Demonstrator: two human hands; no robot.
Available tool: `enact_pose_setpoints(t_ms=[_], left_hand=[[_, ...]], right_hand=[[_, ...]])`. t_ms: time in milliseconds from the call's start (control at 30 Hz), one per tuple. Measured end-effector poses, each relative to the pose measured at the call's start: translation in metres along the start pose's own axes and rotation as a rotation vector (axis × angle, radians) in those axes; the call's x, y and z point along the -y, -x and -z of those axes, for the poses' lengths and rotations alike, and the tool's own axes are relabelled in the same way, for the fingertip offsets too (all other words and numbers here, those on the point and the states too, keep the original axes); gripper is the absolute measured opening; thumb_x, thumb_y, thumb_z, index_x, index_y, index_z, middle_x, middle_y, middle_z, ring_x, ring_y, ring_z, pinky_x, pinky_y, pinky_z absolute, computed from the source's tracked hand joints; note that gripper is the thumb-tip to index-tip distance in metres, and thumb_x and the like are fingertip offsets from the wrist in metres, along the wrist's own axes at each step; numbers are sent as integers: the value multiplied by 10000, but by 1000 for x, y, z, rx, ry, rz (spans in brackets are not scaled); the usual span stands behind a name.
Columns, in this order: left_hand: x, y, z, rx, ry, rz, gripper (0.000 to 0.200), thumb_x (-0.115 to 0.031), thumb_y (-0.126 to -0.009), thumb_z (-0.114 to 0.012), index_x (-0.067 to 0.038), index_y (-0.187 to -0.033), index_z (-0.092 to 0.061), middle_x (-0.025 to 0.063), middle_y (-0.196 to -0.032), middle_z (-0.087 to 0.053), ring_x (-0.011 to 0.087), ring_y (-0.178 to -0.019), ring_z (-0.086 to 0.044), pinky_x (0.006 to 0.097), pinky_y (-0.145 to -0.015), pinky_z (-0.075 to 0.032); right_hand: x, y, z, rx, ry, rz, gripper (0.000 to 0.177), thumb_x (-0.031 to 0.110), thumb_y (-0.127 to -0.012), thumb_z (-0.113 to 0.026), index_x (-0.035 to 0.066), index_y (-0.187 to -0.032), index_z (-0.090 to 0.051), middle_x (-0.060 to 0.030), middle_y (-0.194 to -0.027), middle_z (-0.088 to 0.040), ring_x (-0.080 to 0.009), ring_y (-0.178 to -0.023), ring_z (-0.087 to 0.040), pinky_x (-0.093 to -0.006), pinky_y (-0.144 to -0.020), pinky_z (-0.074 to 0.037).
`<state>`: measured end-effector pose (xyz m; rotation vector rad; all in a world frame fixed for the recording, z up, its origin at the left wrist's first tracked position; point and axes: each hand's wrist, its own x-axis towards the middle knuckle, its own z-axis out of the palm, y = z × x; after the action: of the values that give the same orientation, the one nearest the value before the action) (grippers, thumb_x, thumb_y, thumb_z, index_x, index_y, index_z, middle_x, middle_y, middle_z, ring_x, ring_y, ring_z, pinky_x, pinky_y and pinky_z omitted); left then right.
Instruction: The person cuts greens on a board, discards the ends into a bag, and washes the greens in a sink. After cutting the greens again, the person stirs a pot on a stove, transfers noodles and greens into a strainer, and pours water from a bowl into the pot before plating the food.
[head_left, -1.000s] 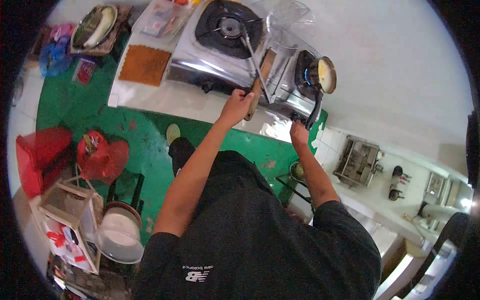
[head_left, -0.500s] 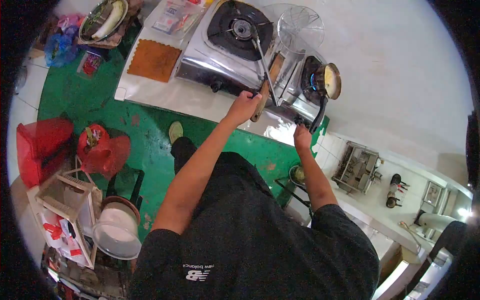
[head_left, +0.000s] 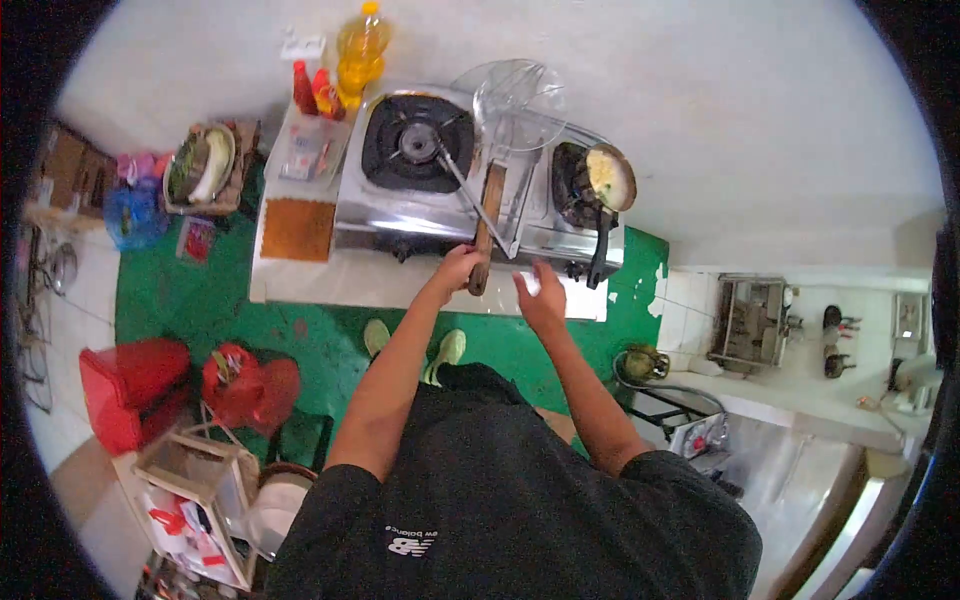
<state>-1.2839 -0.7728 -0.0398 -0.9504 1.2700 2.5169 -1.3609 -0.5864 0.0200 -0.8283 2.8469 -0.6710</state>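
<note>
My left hand is closed at the lower part of a long brown wooden utensil, which rests across the stove and overhangs its front edge. The fingertips are partly hidden behind the wood. Beside it lie metal tongs, spread in a V. My right hand hovers before the stove front with thumb and fingers apart, holding nothing. To its right is a black stove knob. A small pan with pale yellow and white food sits on the right burner, its black handle pointing toward me.
The left burner carries no pot. A wire strainer stands behind the stove. Left are an oil bottle, sauce bottles and a brown mat. Red bags and a gas cylinder are on the floor.
My right hand has moved left, away from the right knob and pan handle, and its fingers have spread. My left hand stays at the wooden utensil. The camera view has shifted and turned.
</note>
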Motion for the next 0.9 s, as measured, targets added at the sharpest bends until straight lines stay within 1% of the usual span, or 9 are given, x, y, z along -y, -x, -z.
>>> enact_pose_setpoints(t_ms=[67, 133, 167, 233, 333, 500, 567, 700, 900], left_hand=[[-10, 0, -3, 60, -6, 82, 306, -253, -835, -605, -103, -1100, -575, 33, -895, -628, 164, -809, -610, 382, -636, -498], [15, -33, 2, 134, 33, 49, 237, -226, -859, -594, -103, -1061, -579, 32, -838, -613, 169, -739, -600, 377, -624, -494], [9, -30, 0, 137, -8, 48, 231, -213, -862, -589, -88, -1055, -573, 43, -839, -611, 173, -716, -596, 364, -598, -493], [5, -27, -2, 218, 82, -22, 235, -200, -879, -582, -49, -1058, -560, 63, -826, -603, 189, -674, -600, 357, -554, -504], [-9, -17, -8, 147, 65, 81, 232, -212, -873, -594, -41, -1029, -580, 56, -859, -618, 180, -736, -614, 354, -621, -520], [-9, -26, -4, 174, 15, 73, 184, -215, -885, -602, -43, -949, -591, 59, -767, -604, 192, -625, -604, 349, -564, -521], [-11, -25, -7, 90, 54, 141, 179, -226, -893, -592, -48, -903, -587, 57, -709, -584, 192, -567, -584, 339, -525, -508], [-7, -28, -5, 171, 84, 103, 191, -243, -912, -560, -53, -905, -582, 55, -706, -578, 186, -563, -578, 330, -511, -501], [-9, -20, -5, 98, 26, 42, 286, -310, -978, -477, -50, -895, -564, 51, -721, -579, 154, -558, -568, 306, -510, -500]], right_hand=[[47, -50, -7, -201, 59, 99, 960, 581, -741, -751, -20, -1399, -395, -325, -1355, -458, -395, -1259, -480, -456, -1017, -418], [86, -88, -11, -114, 36, -72, 1241, 615, -617, -823, -55, -1467, -217, -334, -1436, -330, -448, -1318, -380, -481, -1066, -366], [102, -98, -9, -136, 19, -84, 1241, 615, -617, -823, -55, -1467, -217, -334, -1436, -330, -448, -1318, -380, -481, -1066, -366], [119, -114, -5, 75, 94, -302, 1413, 656, -532, -843, -67, -1489, -95, -322, -1442, -304, -465, -1294, -395, -500, -1064, -373], [115, -124, -6, 134, -39, -355, 1466, 656, -508, -853, -62, -1490, -36, -340, -1414, -301, -481, -1286, -393, -511, -1048, -391], [100, -112, -9, 87, -27, -360, 1437, 592, -507, -885, -100, -1469, -72, -356, -1332, -360, -471, -1200, -479, -464, -1010, -440], [89, -103, -16, -8, -87, -272, 1395, 568, -532, -881, -144, -1443, -100, -351, -1327, -373, -476, -1164, -511, -445, -967, -477], [96, -84, -5, -45, -119, -294, 1332, 537, -565, -871, -171, -1420, -135, -348, -1323, -383, -473, -1171, -513, -445, -938, -499], [109, -50, 23, -32, -100, -337, 1221, 493, -619, -848, -158, -1411, -186, -355, -1363, -372, -454, -1149, -544, -456, -927, -501]])
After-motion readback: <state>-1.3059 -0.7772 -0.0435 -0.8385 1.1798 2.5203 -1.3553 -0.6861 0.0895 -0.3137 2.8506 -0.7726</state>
